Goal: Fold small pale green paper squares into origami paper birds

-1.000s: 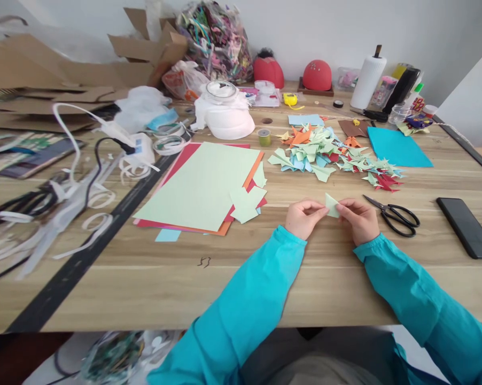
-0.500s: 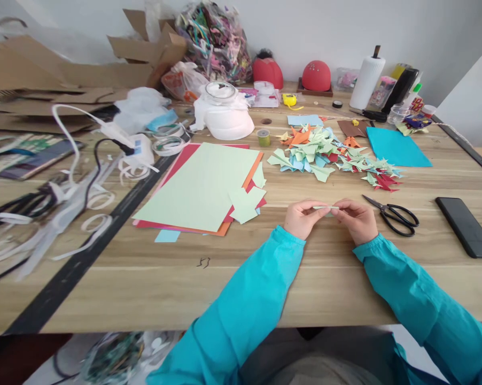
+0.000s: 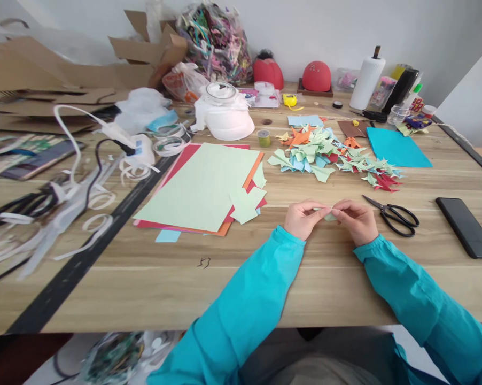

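Both my hands rest on the wooden table (image 3: 153, 289) and pinch one small pale green folded paper (image 3: 329, 216) between them. My left hand (image 3: 303, 219) grips its left end with closed fingers. My right hand (image 3: 357, 220) grips its right end, fingers curled. The paper lies nearly flat and most of it is hidden by my fingers. Black scissors (image 3: 395, 216) lie just right of my right hand. A stack of coloured paper sheets (image 3: 203, 187), pale green on top, lies to the left of my left hand.
A pile of folded paper shapes (image 3: 325, 155) in green, blue, orange and red lies beyond my hands. A black phone (image 3: 465, 227) sits far right, a teal sheet (image 3: 397, 147) behind it. Cables, tape strips and cardboard crowd the left side; a paper roll (image 3: 367, 80) stands at the back.
The green paper, held up as a triangle a second ago, has been pressed down nearly flat between my fingers. My hands stay in the same place.
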`<action>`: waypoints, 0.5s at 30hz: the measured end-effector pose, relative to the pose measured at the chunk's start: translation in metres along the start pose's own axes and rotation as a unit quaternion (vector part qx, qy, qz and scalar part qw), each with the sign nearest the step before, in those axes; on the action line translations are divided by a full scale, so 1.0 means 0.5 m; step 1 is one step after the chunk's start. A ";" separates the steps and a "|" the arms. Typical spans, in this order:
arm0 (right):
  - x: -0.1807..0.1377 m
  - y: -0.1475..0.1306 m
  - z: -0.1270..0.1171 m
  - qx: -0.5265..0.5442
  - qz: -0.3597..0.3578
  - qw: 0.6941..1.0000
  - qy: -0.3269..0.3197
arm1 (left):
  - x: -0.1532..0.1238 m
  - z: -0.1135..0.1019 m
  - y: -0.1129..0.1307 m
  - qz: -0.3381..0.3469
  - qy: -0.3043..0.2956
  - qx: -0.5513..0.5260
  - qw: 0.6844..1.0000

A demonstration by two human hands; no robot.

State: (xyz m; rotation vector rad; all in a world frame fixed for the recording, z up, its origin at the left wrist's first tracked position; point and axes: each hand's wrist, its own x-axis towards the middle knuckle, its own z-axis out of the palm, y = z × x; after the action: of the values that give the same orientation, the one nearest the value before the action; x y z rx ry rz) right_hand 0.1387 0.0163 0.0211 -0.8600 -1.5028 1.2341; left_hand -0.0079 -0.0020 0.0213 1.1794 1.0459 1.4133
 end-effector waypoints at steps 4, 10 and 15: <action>-0.002 -0.005 0.003 0.000 0.001 1.000 -0.021 | 0.000 -0.001 -0.001 0.003 -0.006 0.009 1.000; -0.003 -0.003 0.003 -0.003 -0.019 1.000 -0.018 | 0.000 0.003 -0.001 -0.049 0.015 -0.040 0.998; -0.003 0.004 0.000 0.003 -0.004 1.000 0.024 | 0.001 0.002 0.003 -0.040 0.049 -0.058 0.996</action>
State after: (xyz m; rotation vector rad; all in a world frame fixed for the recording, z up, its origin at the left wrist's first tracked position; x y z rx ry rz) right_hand 0.1389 0.0156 0.0189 -0.8739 -1.4618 1.2035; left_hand -0.0072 -0.0019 0.0232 0.9822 1.0537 1.4608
